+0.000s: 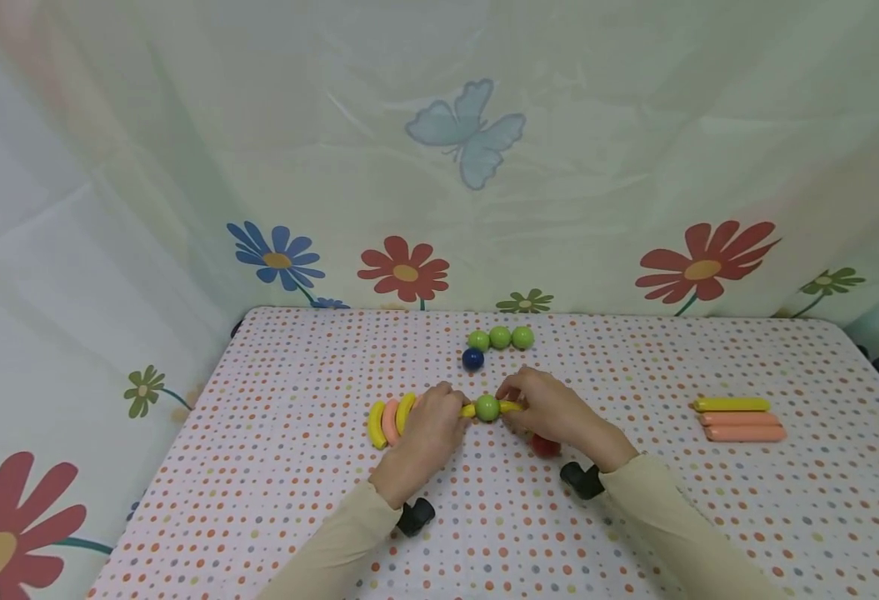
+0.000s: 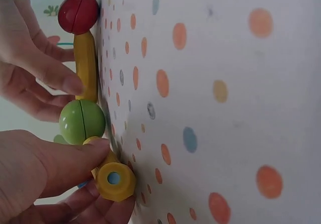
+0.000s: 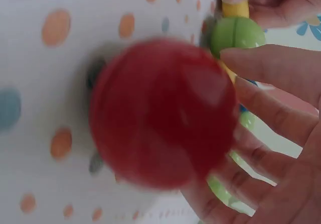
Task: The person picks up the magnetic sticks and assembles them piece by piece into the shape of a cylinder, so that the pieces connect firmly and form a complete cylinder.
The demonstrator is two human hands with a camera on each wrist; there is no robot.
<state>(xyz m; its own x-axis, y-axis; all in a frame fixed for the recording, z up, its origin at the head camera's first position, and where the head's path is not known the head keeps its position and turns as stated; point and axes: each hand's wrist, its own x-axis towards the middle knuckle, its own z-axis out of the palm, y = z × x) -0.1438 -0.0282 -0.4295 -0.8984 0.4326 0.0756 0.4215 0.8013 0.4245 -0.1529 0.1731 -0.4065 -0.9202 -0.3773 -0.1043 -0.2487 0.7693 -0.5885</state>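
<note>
My left hand (image 1: 433, 421) pinches a short yellow stick (image 2: 115, 181), whose near end shows a round hole with blue inside. That stick meets a glossy green ball (image 1: 487, 407). On the ball's other side, my right hand (image 1: 547, 406) holds another yellow stick (image 2: 86, 66) between thumb and fingers. A red ball (image 2: 78, 13) sits at that stick's far end; in the right wrist view the red ball (image 3: 163, 113) looms large and blurred. The row lies low over the dotted tabletop, and I cannot tell how firmly the pieces are joined.
Behind the hands stand three green balls (image 1: 500, 337) in a row and a dark blue ball (image 1: 472, 359). Curved yellow and pink sticks (image 1: 390, 422) lie just left of the left hand. Straight yellow and pink sticks (image 1: 742, 419) lie far right on the dotted cloth (image 1: 274, 492).
</note>
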